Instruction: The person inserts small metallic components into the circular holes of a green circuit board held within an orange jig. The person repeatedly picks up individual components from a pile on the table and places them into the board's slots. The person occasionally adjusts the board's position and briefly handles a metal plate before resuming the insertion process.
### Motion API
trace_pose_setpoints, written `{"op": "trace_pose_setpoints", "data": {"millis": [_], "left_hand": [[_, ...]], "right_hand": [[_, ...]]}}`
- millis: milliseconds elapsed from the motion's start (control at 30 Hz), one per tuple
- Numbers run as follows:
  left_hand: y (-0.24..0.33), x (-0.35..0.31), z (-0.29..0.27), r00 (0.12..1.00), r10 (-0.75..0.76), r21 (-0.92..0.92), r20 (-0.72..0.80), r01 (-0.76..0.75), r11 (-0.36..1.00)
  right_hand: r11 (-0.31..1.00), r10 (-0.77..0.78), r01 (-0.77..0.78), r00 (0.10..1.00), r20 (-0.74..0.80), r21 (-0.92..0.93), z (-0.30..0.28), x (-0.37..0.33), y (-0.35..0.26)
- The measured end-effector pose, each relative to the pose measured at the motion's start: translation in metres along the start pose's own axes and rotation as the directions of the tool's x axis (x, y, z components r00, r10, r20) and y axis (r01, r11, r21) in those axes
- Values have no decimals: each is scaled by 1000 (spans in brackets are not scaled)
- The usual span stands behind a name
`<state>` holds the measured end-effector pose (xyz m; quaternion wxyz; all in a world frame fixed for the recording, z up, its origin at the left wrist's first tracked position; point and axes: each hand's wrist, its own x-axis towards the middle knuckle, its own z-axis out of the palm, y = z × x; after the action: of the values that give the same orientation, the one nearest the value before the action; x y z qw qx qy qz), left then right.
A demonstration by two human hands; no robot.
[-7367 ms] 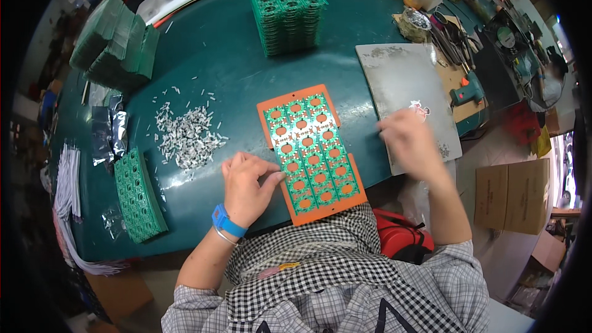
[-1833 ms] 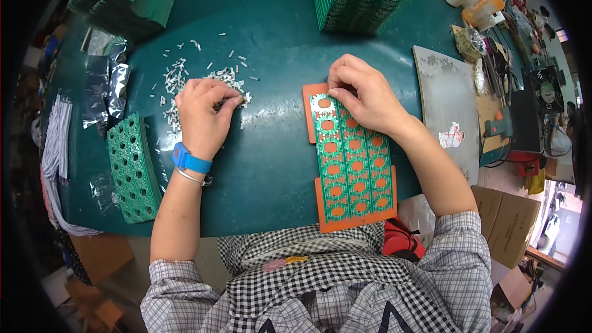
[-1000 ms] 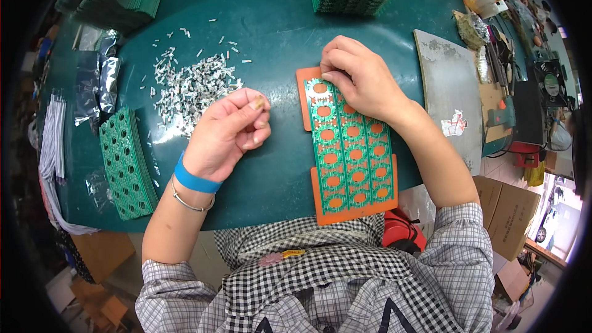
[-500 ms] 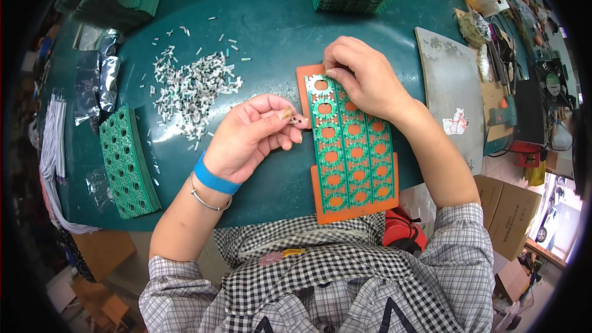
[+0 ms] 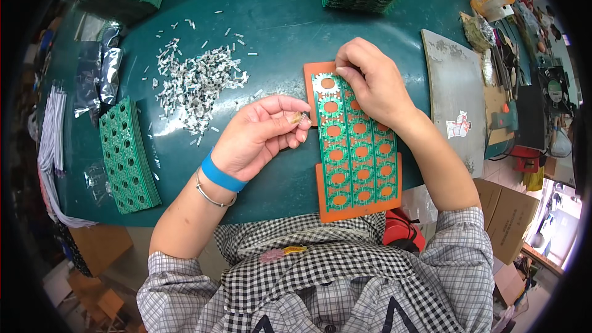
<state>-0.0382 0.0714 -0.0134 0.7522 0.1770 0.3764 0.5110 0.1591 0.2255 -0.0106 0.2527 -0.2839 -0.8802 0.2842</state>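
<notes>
Board (image 5: 349,159) lying on the orange tray (image 5: 351,213), left hand (image 5: 256,131) pinching a tiny part (image 5: 306,114), barely visible! Right hand (image 5: 377,86) covers the board's top; can't tell its grip. Silver pouch (image 5: 111,74), contents hidden!

Green table (image 5: 271,18) bearing parts (image 5: 200,86); orange tray (image 5: 359,211)

Bright light, glare on green tabletop (image 5: 280,55), fisheye-bent edges
</notes>
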Motion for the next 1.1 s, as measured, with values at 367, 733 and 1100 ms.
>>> {"op": "trace_pose_setpoints", "data": {"millis": [367, 733, 1100], "left_hand": [[-6, 2, -15, 988, 31, -89, 148, -18, 996], [0, -1, 4, 998, -1, 40, -59, 4, 999], [-12, 11, 13, 997, -81, 396, -12, 79, 915]], "right_hand": [[998, 19, -18, 1000, -10, 53, 2, 1, 1], [982, 122, -124, 992, 23, 142, -1, 2, 1], [1000, -11, 11, 1000, 10, 9, 2, 1, 3]]}}
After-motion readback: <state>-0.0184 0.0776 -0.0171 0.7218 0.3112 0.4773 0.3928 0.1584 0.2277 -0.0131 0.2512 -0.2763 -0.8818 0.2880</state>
